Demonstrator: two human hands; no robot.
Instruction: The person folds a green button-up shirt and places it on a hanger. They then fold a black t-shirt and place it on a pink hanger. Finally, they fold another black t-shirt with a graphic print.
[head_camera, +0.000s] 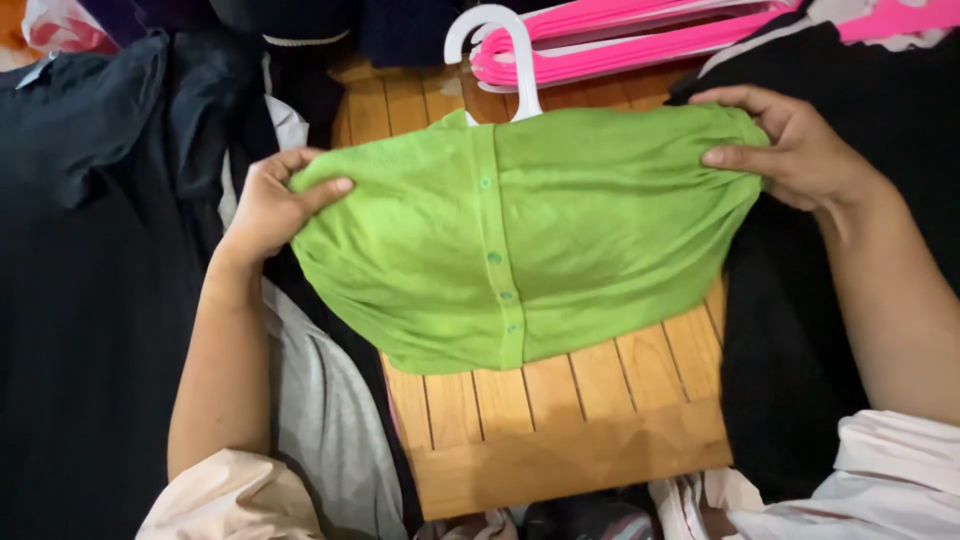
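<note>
The slatted wooden table (560, 430) lies nearest. Above it, the green cardigan (520, 240) hangs on a white hanger (500, 50), left hand (265, 205) and right hand (800, 150) each pinched on a shoulder. Uneven pulling could slip it off. Pink hangers (640, 40) lie beyond.

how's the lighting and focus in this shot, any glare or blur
Head view: soft, even light with no glare; the green cardigan and its buttons are sharp, as are the left hand and right hand gripping its shoulders. The wooden slat board shows a faint shadow under the hem. The dark clothes at left lose detail, and the pink hangers look slightly soft.
</note>
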